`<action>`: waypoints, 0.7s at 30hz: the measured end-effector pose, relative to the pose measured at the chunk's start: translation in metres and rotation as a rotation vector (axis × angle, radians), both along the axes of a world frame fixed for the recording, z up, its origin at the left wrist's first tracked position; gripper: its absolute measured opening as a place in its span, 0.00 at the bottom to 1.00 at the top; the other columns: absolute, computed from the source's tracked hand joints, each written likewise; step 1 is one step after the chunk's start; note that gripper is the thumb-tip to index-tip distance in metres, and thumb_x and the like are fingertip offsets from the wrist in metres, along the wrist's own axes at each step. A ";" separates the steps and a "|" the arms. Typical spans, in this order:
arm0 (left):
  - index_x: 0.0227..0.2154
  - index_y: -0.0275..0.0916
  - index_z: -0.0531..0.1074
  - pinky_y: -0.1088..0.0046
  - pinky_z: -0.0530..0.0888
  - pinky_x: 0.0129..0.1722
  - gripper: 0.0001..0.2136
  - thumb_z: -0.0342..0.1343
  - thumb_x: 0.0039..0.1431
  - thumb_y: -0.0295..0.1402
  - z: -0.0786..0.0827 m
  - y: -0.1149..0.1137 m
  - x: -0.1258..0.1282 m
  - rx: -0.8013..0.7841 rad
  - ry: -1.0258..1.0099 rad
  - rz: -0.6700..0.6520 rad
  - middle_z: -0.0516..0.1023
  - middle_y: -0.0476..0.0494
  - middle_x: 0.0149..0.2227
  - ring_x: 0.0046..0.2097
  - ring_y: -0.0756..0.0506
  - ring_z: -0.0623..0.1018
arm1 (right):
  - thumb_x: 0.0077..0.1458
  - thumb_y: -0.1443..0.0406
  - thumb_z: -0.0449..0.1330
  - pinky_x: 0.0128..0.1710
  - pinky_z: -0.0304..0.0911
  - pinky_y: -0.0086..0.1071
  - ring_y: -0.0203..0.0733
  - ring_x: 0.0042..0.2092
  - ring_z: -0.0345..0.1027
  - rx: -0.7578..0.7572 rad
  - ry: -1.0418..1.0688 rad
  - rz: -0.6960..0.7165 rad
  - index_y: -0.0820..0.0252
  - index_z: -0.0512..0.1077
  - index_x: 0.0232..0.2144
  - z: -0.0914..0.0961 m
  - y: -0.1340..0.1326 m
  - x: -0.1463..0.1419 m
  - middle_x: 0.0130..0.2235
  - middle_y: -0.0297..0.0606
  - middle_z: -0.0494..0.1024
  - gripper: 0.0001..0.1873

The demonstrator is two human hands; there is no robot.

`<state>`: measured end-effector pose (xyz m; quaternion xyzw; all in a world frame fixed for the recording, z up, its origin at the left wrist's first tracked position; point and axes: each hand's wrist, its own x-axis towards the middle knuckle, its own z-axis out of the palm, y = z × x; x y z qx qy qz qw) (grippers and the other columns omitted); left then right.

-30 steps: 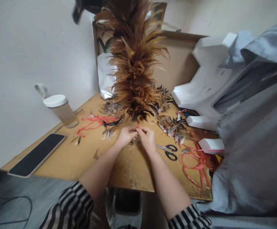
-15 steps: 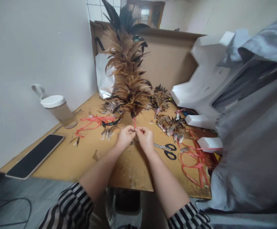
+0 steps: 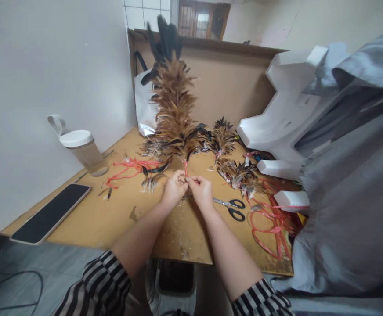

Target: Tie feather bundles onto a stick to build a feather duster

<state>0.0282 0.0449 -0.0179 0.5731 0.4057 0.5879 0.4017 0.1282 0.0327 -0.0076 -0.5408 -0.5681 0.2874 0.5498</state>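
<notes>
A tall feather duster (image 3: 175,101), brown with long black feathers at its top, stands up from my hands and leans a little left. Its thin stem (image 3: 186,168) is wrapped in red plastic string. My left hand (image 3: 175,186) is closed around the lower stem. At the same spot the fingers of my right hand (image 3: 200,189) are pinched together against the stem, touching the left fingertips. Whether a loose string end is between them is hidden. Scissors (image 3: 233,207) with black handles lie just right of my right hand.
Feather bunches (image 3: 239,173) and tangled red string (image 3: 273,228) lie to the right, beside white foam (image 3: 287,109) and grey cloth (image 3: 352,188). More red string (image 3: 128,166), a lidded cup (image 3: 84,151) and a phone (image 3: 51,213) are on the left. Cardboard (image 3: 231,79) stands behind the table.
The feather duster has turned, and its top has swung left and lower, away from the camera. Both hands stay together at the stem. The whole view has shifted slightly.
</notes>
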 end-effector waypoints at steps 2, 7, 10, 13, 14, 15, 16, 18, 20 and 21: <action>0.28 0.38 0.63 0.82 0.59 0.21 0.06 0.54 0.45 0.30 -0.002 0.000 0.000 0.021 0.055 0.021 0.61 0.57 0.18 0.21 0.55 0.64 | 0.44 0.60 0.58 0.25 0.59 0.27 0.36 0.24 0.65 -0.031 0.038 0.000 0.64 0.76 0.24 0.000 0.001 0.000 0.22 0.36 0.76 0.12; 0.27 0.38 0.63 0.82 0.58 0.21 0.04 0.52 0.47 0.29 -0.003 -0.005 -0.001 0.079 0.169 0.058 0.60 0.57 0.19 0.21 0.55 0.62 | 0.40 0.58 0.60 0.22 0.56 0.26 0.33 0.21 0.60 -0.089 0.131 0.003 0.66 0.74 0.21 -0.001 0.004 -0.001 0.19 0.34 0.72 0.13; 0.29 0.38 0.64 0.81 0.60 0.23 0.03 0.50 0.48 0.28 0.001 -0.008 -0.003 0.102 0.195 0.046 0.63 0.55 0.20 0.22 0.55 0.64 | 0.40 0.59 0.60 0.23 0.56 0.26 0.34 0.22 0.62 -0.096 0.146 0.021 0.66 0.75 0.22 -0.001 0.004 -0.001 0.21 0.35 0.74 0.13; 0.31 0.37 0.67 0.81 0.62 0.24 0.05 0.50 0.49 0.27 0.003 -0.010 -0.003 0.121 0.230 0.042 0.65 0.54 0.21 0.23 0.54 0.65 | 0.41 0.59 0.60 0.25 0.58 0.27 0.35 0.23 0.64 -0.078 0.112 0.030 0.65 0.75 0.23 -0.001 0.004 -0.001 0.23 0.36 0.76 0.13; 0.31 0.37 0.68 0.80 0.62 0.24 0.05 0.50 0.49 0.27 0.003 -0.009 -0.004 0.130 0.239 0.040 0.66 0.53 0.22 0.23 0.54 0.65 | 0.42 0.59 0.59 0.25 0.58 0.27 0.35 0.24 0.64 -0.068 0.089 0.025 0.65 0.75 0.23 -0.001 0.004 0.000 0.23 0.37 0.76 0.13; 0.31 0.37 0.68 0.80 0.62 0.24 0.06 0.49 0.49 0.26 0.002 -0.009 -0.004 0.138 0.246 0.040 0.66 0.53 0.22 0.23 0.54 0.65 | 0.42 0.59 0.59 0.25 0.58 0.27 0.36 0.24 0.65 -0.057 0.067 0.019 0.64 0.76 0.23 -0.001 0.004 0.000 0.23 0.37 0.76 0.12; 0.30 0.37 0.69 0.80 0.62 0.24 0.07 0.49 0.48 0.25 0.001 -0.008 -0.004 0.144 0.252 0.041 0.66 0.52 0.22 0.24 0.53 0.65 | 0.43 0.59 0.59 0.26 0.59 0.27 0.36 0.24 0.65 -0.047 0.047 0.013 0.64 0.76 0.23 -0.002 0.004 0.001 0.23 0.36 0.76 0.12; 0.30 0.37 0.71 0.79 0.63 0.26 0.08 0.49 0.47 0.24 -0.001 -0.006 -0.005 0.147 0.268 0.055 0.67 0.51 0.23 0.25 0.52 0.66 | 0.44 0.59 0.58 0.26 0.59 0.27 0.36 0.25 0.66 -0.030 0.022 0.014 0.63 0.76 0.23 -0.002 0.003 0.002 0.23 0.36 0.77 0.12; 0.30 0.37 0.72 0.78 0.64 0.28 0.09 0.49 0.46 0.24 -0.004 -0.004 -0.006 0.152 0.297 0.076 0.69 0.49 0.24 0.27 0.51 0.67 | 0.44 0.60 0.58 0.27 0.60 0.27 0.36 0.25 0.67 -0.019 0.005 0.042 0.63 0.76 0.24 -0.002 0.002 0.003 0.24 0.36 0.77 0.12; 0.30 0.38 0.72 0.77 0.64 0.29 0.09 0.49 0.46 0.23 -0.005 -0.003 -0.006 0.159 0.318 0.086 0.70 0.48 0.25 0.28 0.50 0.68 | 0.45 0.60 0.58 0.27 0.60 0.27 0.36 0.25 0.67 -0.017 -0.005 0.057 0.62 0.77 0.24 -0.002 0.002 0.003 0.24 0.36 0.77 0.12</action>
